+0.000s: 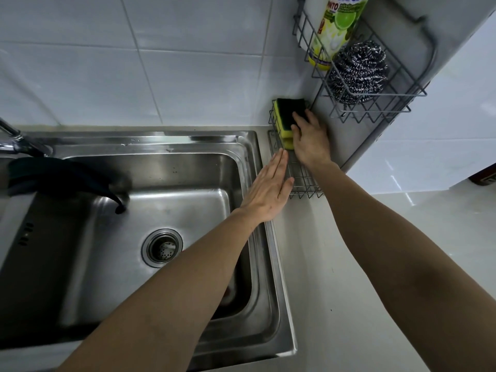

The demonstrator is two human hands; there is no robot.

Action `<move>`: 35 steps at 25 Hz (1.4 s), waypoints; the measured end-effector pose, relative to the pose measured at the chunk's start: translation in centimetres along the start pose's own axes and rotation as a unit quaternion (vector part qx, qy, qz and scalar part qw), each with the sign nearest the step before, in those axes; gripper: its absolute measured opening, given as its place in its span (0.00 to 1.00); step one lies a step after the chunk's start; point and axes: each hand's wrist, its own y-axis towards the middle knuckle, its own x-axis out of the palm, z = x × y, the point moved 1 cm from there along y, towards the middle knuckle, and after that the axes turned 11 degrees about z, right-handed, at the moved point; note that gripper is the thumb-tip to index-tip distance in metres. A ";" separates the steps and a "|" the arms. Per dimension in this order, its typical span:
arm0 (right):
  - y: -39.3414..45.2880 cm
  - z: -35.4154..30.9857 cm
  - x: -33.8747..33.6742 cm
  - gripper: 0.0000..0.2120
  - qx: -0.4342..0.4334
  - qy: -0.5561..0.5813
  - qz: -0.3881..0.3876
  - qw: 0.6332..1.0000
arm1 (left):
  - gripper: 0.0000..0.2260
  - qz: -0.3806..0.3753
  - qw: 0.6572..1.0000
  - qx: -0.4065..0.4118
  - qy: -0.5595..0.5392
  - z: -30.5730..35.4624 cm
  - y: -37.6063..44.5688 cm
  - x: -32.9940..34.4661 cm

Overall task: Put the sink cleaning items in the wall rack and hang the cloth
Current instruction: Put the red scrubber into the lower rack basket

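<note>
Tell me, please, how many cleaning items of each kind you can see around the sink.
Sponges: 2, stacked
Steel scourers: 1
Detergent bottles: 1
Cloths: 1
Total: 5

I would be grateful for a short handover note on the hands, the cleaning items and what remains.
Left hand: open, flat against the lower wire basket.
Right hand: fingers on the sponge, which sits in that basket.
Done: dish soap bottle and steel scourer are in the upper wall rack.
Left: release the sponge; hang the dark cloth, now draped over the sink edge.
</note>
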 end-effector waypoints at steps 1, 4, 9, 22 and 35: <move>0.0 -0.3 -0.3 0.21 0.002 -0.002 -0.003 1.000 | 0.27 -0.001 1.000 0.002 0.004 0.0 0.0 -0.3; -0.5 -1.6 -1.5 0.21 0.005 -0.007 0.005 1.000 | 0.27 0.004 1.000 0.009 0.016 -0.4 -0.6 -1.3; -3.4 -6.0 -2.7 0.15 -0.117 0.049 0.102 0.987 | 0.26 0.045 0.998 -0.022 0.042 -3.7 -3.6 -5.5; -24.9 -12.3 12.5 0.15 0.142 0.021 -0.325 0.935 | 0.30 0.048 0.919 -0.186 0.344 -22.8 -28.2 -22.5; -29.4 -10.8 16.3 0.04 0.316 0.083 -0.335 0.883 | 0.30 0.016 0.877 -0.180 0.445 -25.2 -31.9 -23.6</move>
